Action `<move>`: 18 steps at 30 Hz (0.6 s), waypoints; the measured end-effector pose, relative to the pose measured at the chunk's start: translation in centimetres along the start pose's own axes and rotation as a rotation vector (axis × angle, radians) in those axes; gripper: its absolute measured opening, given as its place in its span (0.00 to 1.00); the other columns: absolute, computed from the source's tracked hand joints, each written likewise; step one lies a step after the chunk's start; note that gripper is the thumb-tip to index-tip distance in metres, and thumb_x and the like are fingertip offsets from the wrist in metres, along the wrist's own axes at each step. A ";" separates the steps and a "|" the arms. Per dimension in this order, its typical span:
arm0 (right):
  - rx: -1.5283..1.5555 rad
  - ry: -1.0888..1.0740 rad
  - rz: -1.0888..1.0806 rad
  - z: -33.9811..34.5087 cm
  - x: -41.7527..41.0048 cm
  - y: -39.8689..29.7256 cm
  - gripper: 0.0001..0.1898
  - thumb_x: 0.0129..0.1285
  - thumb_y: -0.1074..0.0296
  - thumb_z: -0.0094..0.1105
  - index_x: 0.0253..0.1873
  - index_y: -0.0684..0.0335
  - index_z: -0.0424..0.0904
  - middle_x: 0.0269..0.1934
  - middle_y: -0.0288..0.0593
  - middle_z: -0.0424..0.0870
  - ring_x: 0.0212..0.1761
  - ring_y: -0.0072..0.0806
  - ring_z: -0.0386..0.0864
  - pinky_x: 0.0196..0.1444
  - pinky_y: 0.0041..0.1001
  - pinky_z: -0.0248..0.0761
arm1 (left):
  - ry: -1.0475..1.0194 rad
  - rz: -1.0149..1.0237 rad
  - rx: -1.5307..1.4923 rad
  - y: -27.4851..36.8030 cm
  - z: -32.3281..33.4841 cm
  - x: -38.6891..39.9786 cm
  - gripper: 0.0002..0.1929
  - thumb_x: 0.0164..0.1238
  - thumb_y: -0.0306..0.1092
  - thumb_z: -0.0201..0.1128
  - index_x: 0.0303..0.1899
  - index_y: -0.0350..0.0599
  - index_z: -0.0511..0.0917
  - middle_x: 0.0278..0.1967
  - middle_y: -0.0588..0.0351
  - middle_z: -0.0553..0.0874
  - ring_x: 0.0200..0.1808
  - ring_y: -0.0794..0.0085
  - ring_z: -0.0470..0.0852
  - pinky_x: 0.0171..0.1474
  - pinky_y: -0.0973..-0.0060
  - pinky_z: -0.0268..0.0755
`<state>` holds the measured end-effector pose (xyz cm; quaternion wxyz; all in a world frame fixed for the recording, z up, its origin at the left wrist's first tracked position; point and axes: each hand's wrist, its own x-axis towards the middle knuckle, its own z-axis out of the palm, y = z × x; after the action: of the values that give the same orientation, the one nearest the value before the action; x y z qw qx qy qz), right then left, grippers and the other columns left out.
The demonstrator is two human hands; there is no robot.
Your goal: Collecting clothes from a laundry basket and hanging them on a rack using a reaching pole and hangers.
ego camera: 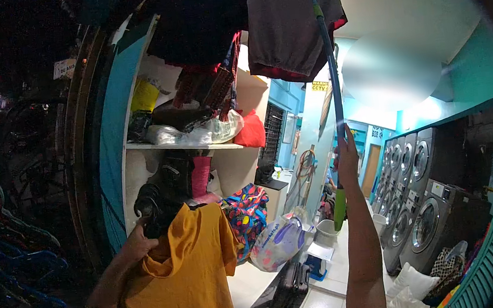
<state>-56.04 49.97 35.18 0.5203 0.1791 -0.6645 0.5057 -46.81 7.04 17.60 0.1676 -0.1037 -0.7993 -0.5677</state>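
A mustard-yellow shirt point(191, 275) hangs from my left hand point(141, 242), whose fingers are closed at its collar, by a dark hanger. My right hand point(347, 157) is raised and wrapped around a long blue pole point(334, 78) with a green grip at its lower end. The pole runs upward past a grey garment point(289, 25) hanging overhead. Left of that garment hangs a black one point(203, 24). The pole's upper end is out of view.
White shelves point(183, 145) hold plastic-wrapped bundles, a red bag point(251, 129) and a patterned bag point(250, 216). A black suitcase point(286, 292) stands on the floor. Front-loading machines point(424, 223) line the right wall. Blue hangers point(32, 290) hang at far left. A person is partly visible far back.
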 end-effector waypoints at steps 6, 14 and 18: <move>0.207 -0.049 0.113 1.0 0.9 1.6 0.21 0.63 0.62 0.42 0.61 0.48 0.58 0.20 0.33 0.66 0.09 0.15 0.59 0.09 0.17 0.54 | 0.061 -0.134 0.131 0.9 0.0 -0.8 0.34 0.48 0.20 0.53 0.59 0.34 0.46 0.49 0.45 0.68 0.43 0.68 0.74 0.47 0.75 0.70; 0.356 -0.056 0.136 2.6 3.9 -0.7 0.20 0.62 0.62 0.44 0.60 0.50 0.60 0.18 0.34 0.66 0.09 0.15 0.60 0.07 0.17 0.53 | 0.020 -0.052 0.017 -0.2 0.0 0.0 0.35 0.48 0.21 0.53 0.59 0.32 0.45 0.51 0.40 0.67 0.47 0.64 0.73 0.50 0.74 0.68; 0.371 -0.039 0.142 3.2 4.3 -2.1 0.20 0.61 0.64 0.44 0.59 0.50 0.62 0.16 0.33 0.64 0.09 0.17 0.59 0.07 0.18 0.52 | 0.020 -0.051 0.061 -0.5 -0.3 -0.1 0.35 0.49 0.23 0.55 0.59 0.33 0.45 0.52 0.39 0.66 0.48 0.62 0.73 0.51 0.74 0.68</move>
<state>-57.79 47.62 40.09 0.4284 0.2341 -0.5809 0.6513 -46.86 6.57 17.28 0.1641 -0.0724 -0.8168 -0.5483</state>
